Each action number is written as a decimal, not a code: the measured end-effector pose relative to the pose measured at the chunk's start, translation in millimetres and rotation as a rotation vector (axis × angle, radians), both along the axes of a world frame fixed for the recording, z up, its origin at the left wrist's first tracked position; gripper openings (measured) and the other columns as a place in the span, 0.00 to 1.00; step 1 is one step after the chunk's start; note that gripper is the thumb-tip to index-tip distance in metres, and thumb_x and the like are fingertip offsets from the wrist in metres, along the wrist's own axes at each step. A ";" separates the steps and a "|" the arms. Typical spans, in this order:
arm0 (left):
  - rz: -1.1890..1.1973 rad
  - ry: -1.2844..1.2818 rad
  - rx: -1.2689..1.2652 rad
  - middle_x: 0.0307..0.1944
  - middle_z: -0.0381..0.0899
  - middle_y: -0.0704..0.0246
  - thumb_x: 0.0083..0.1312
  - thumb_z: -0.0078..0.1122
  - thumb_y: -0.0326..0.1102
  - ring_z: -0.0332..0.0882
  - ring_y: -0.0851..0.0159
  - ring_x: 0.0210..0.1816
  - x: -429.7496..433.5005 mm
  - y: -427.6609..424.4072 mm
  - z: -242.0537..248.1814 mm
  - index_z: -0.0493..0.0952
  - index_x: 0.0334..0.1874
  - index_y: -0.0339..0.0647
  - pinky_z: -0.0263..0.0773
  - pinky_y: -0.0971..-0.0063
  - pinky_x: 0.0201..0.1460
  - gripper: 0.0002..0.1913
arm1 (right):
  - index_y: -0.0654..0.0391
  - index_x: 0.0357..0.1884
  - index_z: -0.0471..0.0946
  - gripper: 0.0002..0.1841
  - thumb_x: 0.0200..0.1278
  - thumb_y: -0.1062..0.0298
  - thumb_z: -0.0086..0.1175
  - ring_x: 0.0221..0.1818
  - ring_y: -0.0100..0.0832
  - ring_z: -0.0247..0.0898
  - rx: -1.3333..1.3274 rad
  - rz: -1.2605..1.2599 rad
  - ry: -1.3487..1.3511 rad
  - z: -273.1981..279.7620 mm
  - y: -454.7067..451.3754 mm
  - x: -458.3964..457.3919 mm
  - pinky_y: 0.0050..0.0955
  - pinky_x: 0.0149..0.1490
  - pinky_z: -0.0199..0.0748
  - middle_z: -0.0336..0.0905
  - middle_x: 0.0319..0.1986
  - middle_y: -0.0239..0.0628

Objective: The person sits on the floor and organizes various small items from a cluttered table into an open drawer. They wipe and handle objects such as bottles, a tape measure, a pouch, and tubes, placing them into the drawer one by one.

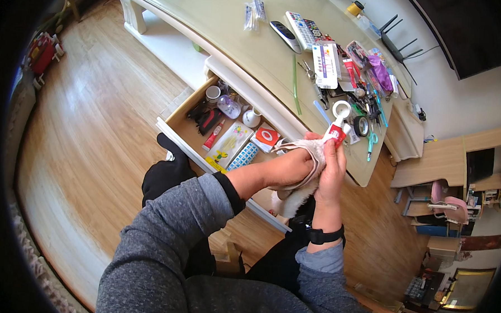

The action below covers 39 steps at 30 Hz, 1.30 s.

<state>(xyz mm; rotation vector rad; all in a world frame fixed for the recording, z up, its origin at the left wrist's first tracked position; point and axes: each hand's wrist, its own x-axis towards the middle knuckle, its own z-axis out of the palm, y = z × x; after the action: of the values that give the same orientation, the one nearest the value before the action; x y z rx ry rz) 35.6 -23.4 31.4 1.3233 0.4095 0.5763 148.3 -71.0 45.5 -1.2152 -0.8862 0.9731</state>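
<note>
My right hand (333, 172), with a black band on its wrist, grips a red and white tube (335, 135) and lies against a whitish fluffy cloth (292, 200). My left hand (294, 169) holds the cloth, which wraps over its fingers and hides most of them. The tube points away from me, beside a roll of white tape (342, 109) on the glass-topped table (222, 33). Below the table edge a wooden drawer (184, 143) stands pulled out. It holds a red tube (213, 136), a flowered box (231, 145), a small white bottle (251, 117) and a purple-tinted container (229, 107).
Black tape (361, 126), green-handled scissors (372, 141), keys (308, 71), remote controls (300, 30) and a purple pouch (380, 73) lie on the table. A router (391, 45) stands at its back. To the right are a wooden desk (435, 160) and a pink chair (455, 209).
</note>
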 end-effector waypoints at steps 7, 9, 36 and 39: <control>-0.174 0.026 -0.039 0.39 0.79 0.67 0.65 0.47 0.30 0.76 0.70 0.40 -3.9 4.5 -4.8 0.74 0.50 0.32 0.73 0.75 0.43 0.14 | 0.63 0.53 0.65 0.19 0.75 0.56 0.35 0.39 0.27 0.73 0.034 -0.094 -0.046 0.5 -3.2 10.1 0.24 0.45 0.71 0.78 0.42 0.44; -0.058 0.084 0.021 0.41 0.79 0.66 0.65 0.47 0.29 0.75 0.70 0.41 0.3 7.2 -11.7 0.74 0.49 0.33 0.73 0.73 0.44 0.13 | 0.60 0.56 0.62 0.20 0.75 0.54 0.35 0.39 0.27 0.73 0.082 -0.225 -0.028 -0.8 -1.3 11.6 0.24 0.42 0.70 0.78 0.40 0.43; 0.334 -0.217 -0.334 0.20 0.73 0.62 0.70 0.41 0.35 0.71 0.66 0.10 -14.5 11.4 13.9 0.72 0.38 0.34 0.67 0.73 0.06 0.11 | 0.57 0.59 0.61 0.18 0.75 0.58 0.37 0.22 0.21 0.66 -0.037 0.239 0.012 -6.5 -9.9 -20.6 0.18 0.25 0.65 0.71 0.29 0.31; -0.027 -0.194 -0.553 0.20 0.76 0.56 0.71 0.43 0.41 0.76 0.59 0.13 -17.9 15.8 10.3 0.67 0.50 0.33 0.72 0.68 0.10 0.16 | 0.57 0.50 0.67 0.17 0.73 0.54 0.39 0.13 0.24 0.60 -0.096 0.316 0.272 0.2 -12.5 -8.1 0.22 0.21 0.65 0.67 0.18 0.34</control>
<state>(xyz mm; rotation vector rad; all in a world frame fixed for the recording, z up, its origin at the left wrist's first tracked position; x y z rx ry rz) 17.7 -7.6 41.7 0.7359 0.3567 0.5152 140.2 -83.5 45.7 -1.0073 -0.8347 1.4130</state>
